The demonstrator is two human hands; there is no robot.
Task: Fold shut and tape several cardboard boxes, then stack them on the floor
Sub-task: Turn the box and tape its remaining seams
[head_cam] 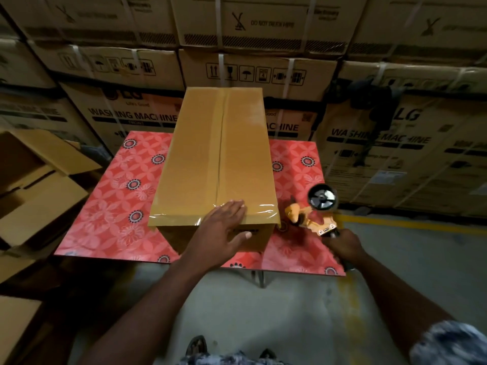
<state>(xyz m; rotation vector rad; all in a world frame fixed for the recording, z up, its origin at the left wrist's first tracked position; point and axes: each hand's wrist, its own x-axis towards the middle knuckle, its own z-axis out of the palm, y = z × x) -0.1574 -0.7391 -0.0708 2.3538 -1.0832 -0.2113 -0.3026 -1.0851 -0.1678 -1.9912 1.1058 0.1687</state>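
Now the left hand (pixel 224 230), fingers (pixel 235 206) straight, is pressing tape (pixel 261 208) over the near edge of the box (pixel 218 154); the right hand (pixel 342 246) is gripping the dispenser (pixel 316 219); rubbing rightward should flatten wrinkles

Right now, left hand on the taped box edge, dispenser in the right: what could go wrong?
1. The tape beside the left hand lies wrinkled along the near edge of the box; it may lift.
2. The tape dispenser in the right hand hangs close to the box corner; its front end could snag that tape.
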